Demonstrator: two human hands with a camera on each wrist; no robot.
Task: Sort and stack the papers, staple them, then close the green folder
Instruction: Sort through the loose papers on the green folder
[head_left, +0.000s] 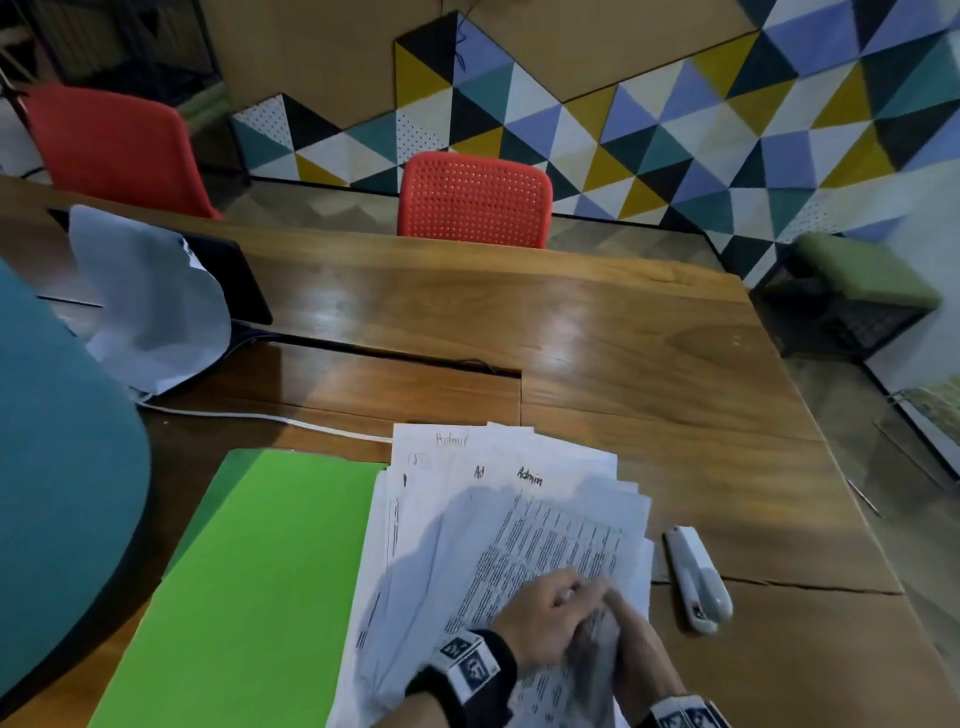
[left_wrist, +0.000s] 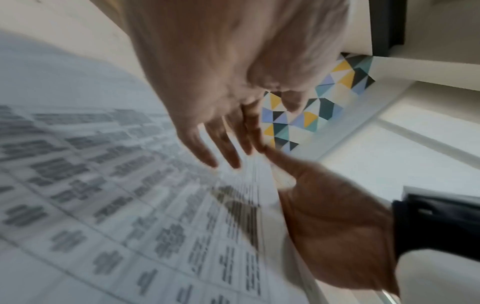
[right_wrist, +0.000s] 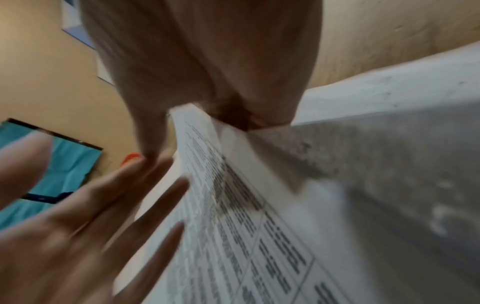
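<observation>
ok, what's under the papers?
The papers lie fanned, their left edge overlapping the open green folder, with bare table around them. Both hands work on top. What lies beneath the pile's middle is covered.

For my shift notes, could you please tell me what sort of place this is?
Probably an office meeting room: a long brown wooden table, red perforated plastic chairs along its far side, a wall of coloured triangular panels, and a white stapler beside loose printed papers.

Big wooden table (head_left: 597, 332) in here, two red chairs (head_left: 474, 200) tucked in on the far side. Far wall (head_left: 675, 135) is covered in colourful triangle panels. Green padded stool (head_left: 862, 275) sits off right, teal chair (head_left: 57, 441) near left.
</observation>
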